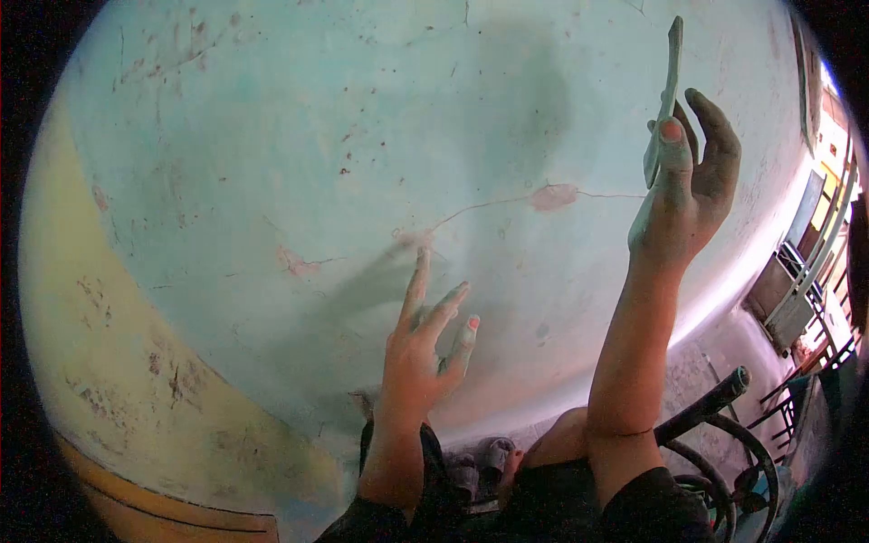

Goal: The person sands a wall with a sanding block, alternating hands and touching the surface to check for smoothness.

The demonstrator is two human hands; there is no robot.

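Observation:
My right hand [686, 185] is raised at the wall's right side, thumb and fingers closed on a thin, flat scraper [672, 77] seen edge-on. Its narrow end points up, and the lower part lies behind my thumb. My left hand [425, 335] holds nothing; its fingers are apart, and the index fingertip is right at a crack in the pale green wall [272, 145]. A pale, powdery coating shows on the fingers of both hands. The crack runs right from that fingertip to a pinkish bare patch [554, 196] and on toward my right wrist.
Another chipped spot [297, 262] lies left of my left hand. A yellowish, stained wall section [154, 362] borders the green at the left, above an orange-brown board [172, 502]. A dark metal tube frame [715, 403] stands by my right elbow. Footwear [493, 452] shows below.

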